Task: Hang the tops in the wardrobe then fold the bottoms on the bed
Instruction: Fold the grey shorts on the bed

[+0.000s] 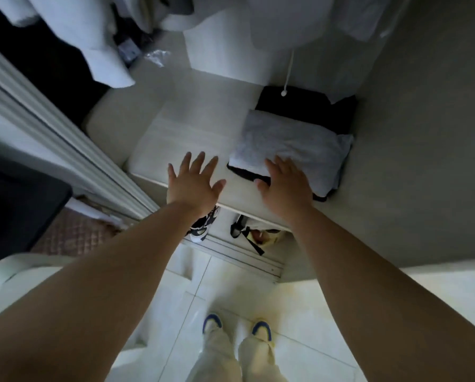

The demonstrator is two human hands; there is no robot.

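Observation:
I stand facing into the open wardrobe. A folded pale grey garment (294,150) lies on a wardrobe shelf (181,139), on top of folded black clothes (308,108). My right hand (283,183) is spread with straight fingers at the near edge of that pile, its fingertips touching the grey garment. My left hand (193,181) is spread flat over the bare shelf to the left of the pile and holds nothing. White tops (73,31) hang above at the upper left, and another white top (283,20) with a cord hangs at the upper middle.
The sliding door frame (51,150) runs along the left. Shoes (203,224) and a bag (247,232) sit below the shelf. The grey wardrobe wall (412,133) closes the right side. My feet (236,329) stand on white floor tiles.

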